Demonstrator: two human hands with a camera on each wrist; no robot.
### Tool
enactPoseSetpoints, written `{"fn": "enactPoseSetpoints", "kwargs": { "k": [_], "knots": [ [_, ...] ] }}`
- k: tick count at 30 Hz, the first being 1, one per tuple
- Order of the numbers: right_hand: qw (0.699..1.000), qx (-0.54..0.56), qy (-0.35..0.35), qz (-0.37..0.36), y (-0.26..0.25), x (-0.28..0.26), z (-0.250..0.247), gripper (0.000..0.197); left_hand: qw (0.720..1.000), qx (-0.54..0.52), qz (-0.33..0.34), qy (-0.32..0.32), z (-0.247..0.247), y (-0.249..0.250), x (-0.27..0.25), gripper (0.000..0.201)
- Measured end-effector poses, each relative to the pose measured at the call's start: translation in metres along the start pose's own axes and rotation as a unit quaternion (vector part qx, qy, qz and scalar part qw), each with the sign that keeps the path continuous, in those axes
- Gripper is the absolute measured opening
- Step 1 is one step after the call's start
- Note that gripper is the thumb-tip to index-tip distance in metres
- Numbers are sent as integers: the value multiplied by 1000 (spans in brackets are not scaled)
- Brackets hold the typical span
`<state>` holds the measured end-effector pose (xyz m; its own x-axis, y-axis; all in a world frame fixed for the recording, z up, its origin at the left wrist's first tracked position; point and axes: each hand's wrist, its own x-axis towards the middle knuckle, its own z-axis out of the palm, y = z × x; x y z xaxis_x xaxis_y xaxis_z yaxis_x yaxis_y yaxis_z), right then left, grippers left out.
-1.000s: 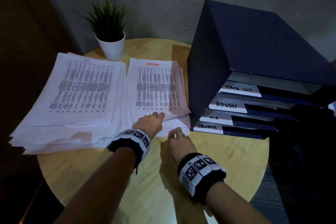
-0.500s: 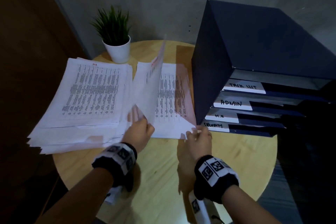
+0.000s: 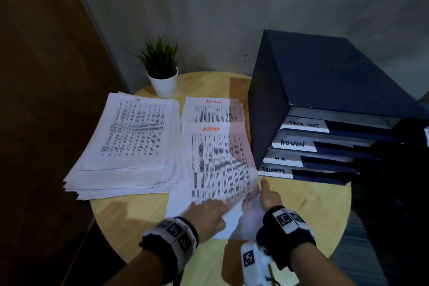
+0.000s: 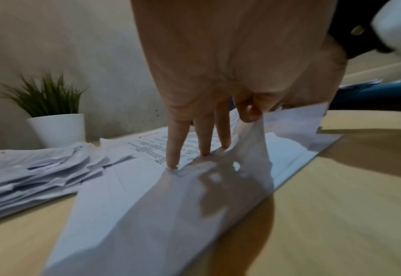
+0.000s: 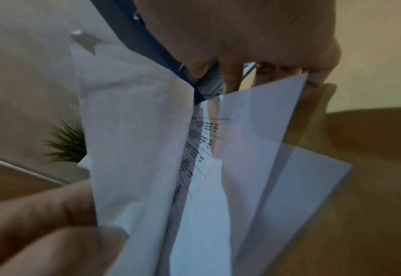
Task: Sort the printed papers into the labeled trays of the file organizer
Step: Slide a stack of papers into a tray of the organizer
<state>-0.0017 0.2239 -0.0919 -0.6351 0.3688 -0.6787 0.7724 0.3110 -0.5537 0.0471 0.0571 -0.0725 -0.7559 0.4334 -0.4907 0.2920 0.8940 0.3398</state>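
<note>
A few printed sheets headed ADMIN (image 3: pixel 220 165) lie pulled toward me, their near end lifted off the table. My left hand (image 3: pixel 222 210) pinches the near edge. In the left wrist view my left hand (image 4: pixel 218 138) pinches one sheet (image 4: pixel 182 205) between thumb and forefinger while three straight fingers press the page. My right hand (image 3: pixel 267 195) grips the right near corner, thumb stretched forward. In the right wrist view its fingers (image 5: pixel 232 78) are behind the sheets (image 5: pixel 135 130). The dark blue file organizer (image 3: pixel 325 90) stands at the right, and its ADMIN tray (image 3: pixel 293 143) is second from the top.
More ADMIN sheets (image 3: pixel 213 111) stay flat behind the held ones. A thick H.R stack (image 3: pixel 134 137) fills the left of the round wooden table (image 3: pixel 301 204). A potted plant (image 3: pixel 162 72) stands at the back. Trays marked TASK LIST, H.R and SECURITY surround the ADMIN one.
Both hands took hold at the ADMIN pile's near edge. The left hand flipped a sheet upright, and the sheets now lie lower, drawn toward me off the pile.
</note>
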Motion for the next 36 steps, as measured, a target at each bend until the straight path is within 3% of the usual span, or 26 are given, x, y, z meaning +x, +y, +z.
{"fn": "enactPoseSetpoints", "kwargs": {
  "k": [4,7,10,13,16,18,21,23,27,30,33,36],
  "knots": [
    [998,8,-53,-18,11,-7,-9,66,998,-18,37,-57,5,11,-15,30],
    [997,-19,-68,-31,12,-15,-11,61,992,-22,44,-114,4,15,-22,13],
    [994,-68,-70,-48,12,-24,-10,48,991,-73,30,-106,2,13,-31,29],
    [989,-125,-60,-57,17,-33,-5,44,986,-156,-26,-58,0,6,-35,45],
    [982,-161,-86,-46,25,-38,-1,47,974,-206,-93,31,7,-9,-27,29],
    [984,-149,-87,-37,28,-40,2,54,967,-170,-176,77,13,-17,-23,20],
    [984,-169,-46,-37,30,-40,10,55,914,-171,-354,100,20,-24,-25,46],
    [981,-188,-12,-43,29,-45,15,53,887,-196,-404,113,23,-25,-26,56],
    [985,-165,-35,-44,35,-42,22,62,878,-213,-419,94,20,-30,-27,65],
    [985,-166,-43,-21,42,-42,18,57,881,-221,-415,45,14,-44,-36,54],
    [979,-201,-30,-16,42,-43,9,51,869,-259,-417,53,12,-56,-41,57],
    [986,-159,-54,-20,43,-44,5,63,851,-350,-384,74,18,-58,-34,68]
  ]
}}
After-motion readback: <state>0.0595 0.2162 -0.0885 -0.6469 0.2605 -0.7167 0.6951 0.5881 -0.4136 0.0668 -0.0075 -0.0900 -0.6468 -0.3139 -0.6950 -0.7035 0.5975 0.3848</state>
